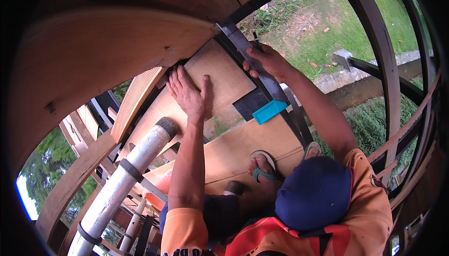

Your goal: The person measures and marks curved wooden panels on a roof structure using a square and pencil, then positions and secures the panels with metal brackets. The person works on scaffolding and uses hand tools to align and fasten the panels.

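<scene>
While my left hand rests on the board — thumb and fingers apart — I have my right hand clamped on the teal-handled square.

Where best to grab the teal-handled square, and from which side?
Probably the teal handle, from the person's side: it looks thicker than the flat metal blade and sits clear of the right hand, which holds the blade.

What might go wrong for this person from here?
The board might shift, since the left hand only lies flat on it. The metal square or pencil-like stick could slip from the right hand and drop toward the grass below. The open sandal leaves toes bare, so a falling tool may hurt.
</scene>
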Available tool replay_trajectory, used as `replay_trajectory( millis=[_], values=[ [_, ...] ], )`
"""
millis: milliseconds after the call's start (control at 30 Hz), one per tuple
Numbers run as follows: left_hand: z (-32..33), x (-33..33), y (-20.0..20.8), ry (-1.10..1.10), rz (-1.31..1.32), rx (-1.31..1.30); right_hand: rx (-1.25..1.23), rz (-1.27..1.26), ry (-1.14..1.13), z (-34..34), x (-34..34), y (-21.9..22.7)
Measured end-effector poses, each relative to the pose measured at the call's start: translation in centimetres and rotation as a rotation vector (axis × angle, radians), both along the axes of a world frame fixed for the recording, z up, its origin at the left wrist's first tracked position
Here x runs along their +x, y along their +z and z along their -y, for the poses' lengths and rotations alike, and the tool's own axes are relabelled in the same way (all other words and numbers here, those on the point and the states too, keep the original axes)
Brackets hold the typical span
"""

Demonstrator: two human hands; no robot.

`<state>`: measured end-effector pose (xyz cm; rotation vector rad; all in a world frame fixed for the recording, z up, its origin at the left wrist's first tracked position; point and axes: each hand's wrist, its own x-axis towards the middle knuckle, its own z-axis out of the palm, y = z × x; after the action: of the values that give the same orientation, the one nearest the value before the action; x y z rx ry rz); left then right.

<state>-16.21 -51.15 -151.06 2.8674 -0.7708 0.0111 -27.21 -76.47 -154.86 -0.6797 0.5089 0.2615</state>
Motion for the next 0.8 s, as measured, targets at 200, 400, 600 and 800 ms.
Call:
replay_trajectory(
  millis=[200,400,600,800],
  values=[
    [-0.1,0.1,0.0,-0.005,0.002,-0.007,-0.016,-0.016,-0.01,-0.1,0.0,-0.3],
    [-0.2,0.2,-0.2,-0.004,-0.024,-0.04,-0.033,-0.024,-0.009,-0.2,0.1,-0.5],
    [-0.2,0.3,-0.2,-0.003,-0.02,-0.035,-0.006,-0.02,-0.004,-0.2,0.1,-0.6],
    [-0.3,0.2,-0.3,-0.008,-0.015,-0.034,-0.021,-0.014,-0.022,0.9,-0.2,-0.5]
  ],
)
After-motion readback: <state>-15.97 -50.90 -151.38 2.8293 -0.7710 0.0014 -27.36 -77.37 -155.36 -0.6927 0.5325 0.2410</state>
